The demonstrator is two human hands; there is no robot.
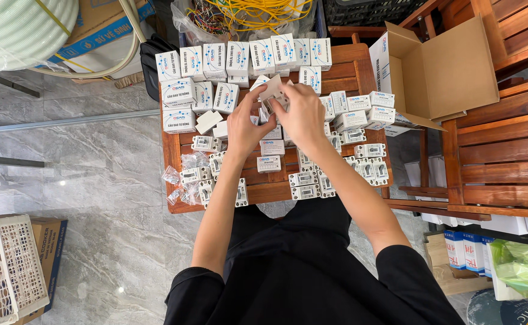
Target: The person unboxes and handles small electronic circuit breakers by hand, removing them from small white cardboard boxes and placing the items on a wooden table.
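Observation:
Both my hands are raised over a small wooden table [264,191]. My left hand [244,128] and my right hand [303,114] together grip a small white carton [272,91] whose flap stands open, with a white part partly showing between the fingers. Below them lie several white plastic switch units [304,179] on the slats, plus small flat white cartons [269,163]. Rows of closed white and blue cartons [178,91] stand along the table's far side.
An open brown cardboard box [450,66] rests on wooden chairs [505,156] at the right. Clear plastic bags [182,177] lie at the table's left edge. A white basket [5,271] sits on the marble floor at lower left. Yellow cable [258,11] is piled behind.

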